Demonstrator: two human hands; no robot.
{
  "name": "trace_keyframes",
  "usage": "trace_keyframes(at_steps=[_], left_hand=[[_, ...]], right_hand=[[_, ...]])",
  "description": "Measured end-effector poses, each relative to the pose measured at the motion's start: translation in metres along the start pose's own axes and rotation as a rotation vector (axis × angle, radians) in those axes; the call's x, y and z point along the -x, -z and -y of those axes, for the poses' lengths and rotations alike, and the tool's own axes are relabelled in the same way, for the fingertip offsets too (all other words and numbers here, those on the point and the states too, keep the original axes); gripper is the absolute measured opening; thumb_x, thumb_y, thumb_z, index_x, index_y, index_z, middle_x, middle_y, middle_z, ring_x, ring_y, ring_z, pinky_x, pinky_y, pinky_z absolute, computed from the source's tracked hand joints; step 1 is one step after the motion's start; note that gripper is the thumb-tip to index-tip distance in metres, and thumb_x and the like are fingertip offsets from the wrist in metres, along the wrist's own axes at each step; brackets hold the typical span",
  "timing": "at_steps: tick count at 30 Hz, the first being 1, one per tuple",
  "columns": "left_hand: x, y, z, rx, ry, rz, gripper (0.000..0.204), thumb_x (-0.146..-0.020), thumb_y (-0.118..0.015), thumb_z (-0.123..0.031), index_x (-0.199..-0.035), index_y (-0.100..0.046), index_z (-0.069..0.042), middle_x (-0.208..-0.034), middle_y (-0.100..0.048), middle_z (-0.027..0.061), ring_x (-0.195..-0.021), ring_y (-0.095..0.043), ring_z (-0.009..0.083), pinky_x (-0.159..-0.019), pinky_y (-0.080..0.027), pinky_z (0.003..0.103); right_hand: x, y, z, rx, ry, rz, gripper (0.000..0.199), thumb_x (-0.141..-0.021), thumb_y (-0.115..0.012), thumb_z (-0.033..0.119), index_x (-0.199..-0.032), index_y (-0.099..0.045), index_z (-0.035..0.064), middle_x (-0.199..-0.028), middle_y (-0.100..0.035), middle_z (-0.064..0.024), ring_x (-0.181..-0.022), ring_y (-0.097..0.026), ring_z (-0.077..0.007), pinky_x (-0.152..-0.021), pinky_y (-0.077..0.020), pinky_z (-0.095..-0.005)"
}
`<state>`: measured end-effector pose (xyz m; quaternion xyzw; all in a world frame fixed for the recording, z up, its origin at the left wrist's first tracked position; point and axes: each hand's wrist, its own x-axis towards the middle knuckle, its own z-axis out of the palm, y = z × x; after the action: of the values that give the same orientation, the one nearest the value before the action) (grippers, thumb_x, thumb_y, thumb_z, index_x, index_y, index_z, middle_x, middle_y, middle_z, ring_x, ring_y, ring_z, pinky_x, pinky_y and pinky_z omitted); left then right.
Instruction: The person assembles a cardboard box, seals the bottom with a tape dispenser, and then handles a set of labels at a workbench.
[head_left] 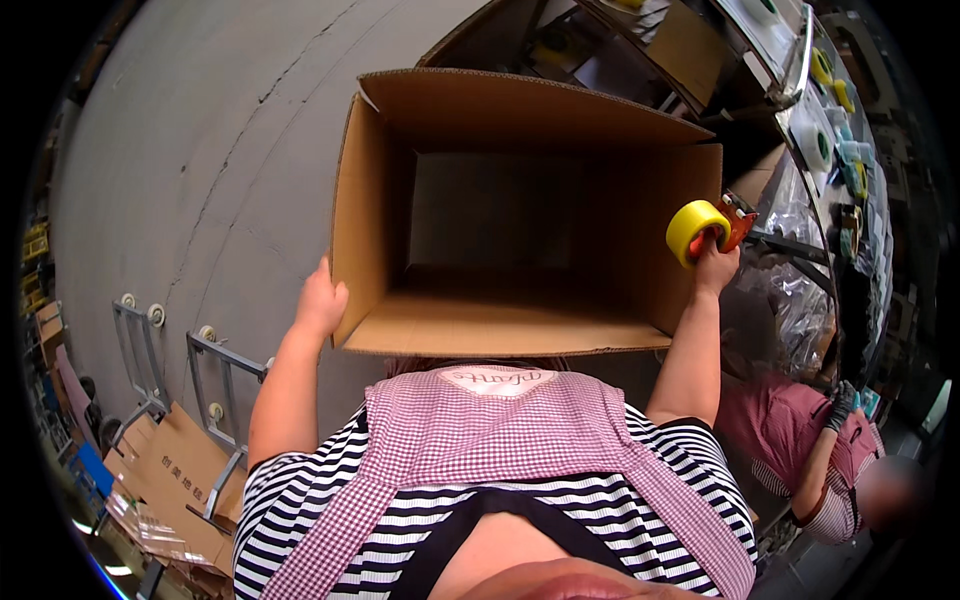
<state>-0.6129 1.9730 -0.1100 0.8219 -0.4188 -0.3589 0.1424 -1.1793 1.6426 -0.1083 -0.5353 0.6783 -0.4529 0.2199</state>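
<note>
A large brown cardboard box [520, 108] is in front of me, its open mouth turned toward me and the flaps spread. Its inside is shadowed, and nothing can be made out in it. My left hand [322, 302] grips the left flap near its lower corner, with the thumb on view and the other fingers partly hidden behind the cardboard. At the box's right side, my right hand [714, 266] is closed round a red tape dispenser [738, 222] carrying a thick roll of yellow tape [690, 228]. I cannot tell whether that hand also touches the box.
A metal-framed bench [790, 95] with several tape rolls runs along the right. Clear plastic [800, 300] hangs below it. A co-worker [800, 440] with a dark glove bends at the lower right. Wheeled trolleys [225, 355] and flattened cardboard [175, 475] are at the lower left.
</note>
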Motion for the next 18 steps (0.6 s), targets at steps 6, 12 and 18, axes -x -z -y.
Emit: trace_keyframes(at_steps=[6, 12, 18], left_hand=[[-0.112, -0.043, -0.066, -0.356, 0.096, 0.045, 0.073, -0.084, -0.048, -0.003, -0.151, -0.020, -0.001, -0.102, -0.067, 0.0244, -0.094, -0.065, 0.0396, -0.085, -0.052, 0.047], [-0.108, -0.066, -0.076, -0.546, 0.176, 0.090, 0.078, -0.088, -0.049, -0.004, -0.152, -0.005, 0.005, -0.097, -0.069, 0.0202, -0.089, -0.068, 0.0339, -0.079, -0.055, 0.044], [-0.122, -0.231, -0.092, -0.879, -0.041, 0.113, 0.077, -0.091, -0.050, -0.011, -0.151, -0.007, 0.010, -0.103, -0.063, 0.0328, -0.085, -0.066, 0.0386, -0.066, -0.057, 0.046]], right_hand=[[0.025, -0.004, -0.055, 0.064, -0.259, 0.204, 0.023, -0.090, -0.069, 0.021, -0.100, -0.065, 0.0002, -0.087, -0.068, -0.0046, -0.079, -0.064, -0.0122, -0.067, -0.0497, -0.0281], [0.116, 0.060, -0.011, 0.952, -0.238, 0.549, 0.043, -0.066, -0.074, 0.031, -0.093, -0.069, -0.0016, -0.103, -0.063, -0.0181, -0.096, -0.063, -0.0345, -0.085, -0.0516, -0.0438], [0.129, 0.047, 0.009, 1.053, 0.105, 0.881, 0.038, -0.064, -0.076, 0.030, -0.092, -0.070, 0.0047, -0.098, -0.060, -0.0129, -0.101, -0.059, -0.0310, -0.086, -0.0512, -0.0424]])
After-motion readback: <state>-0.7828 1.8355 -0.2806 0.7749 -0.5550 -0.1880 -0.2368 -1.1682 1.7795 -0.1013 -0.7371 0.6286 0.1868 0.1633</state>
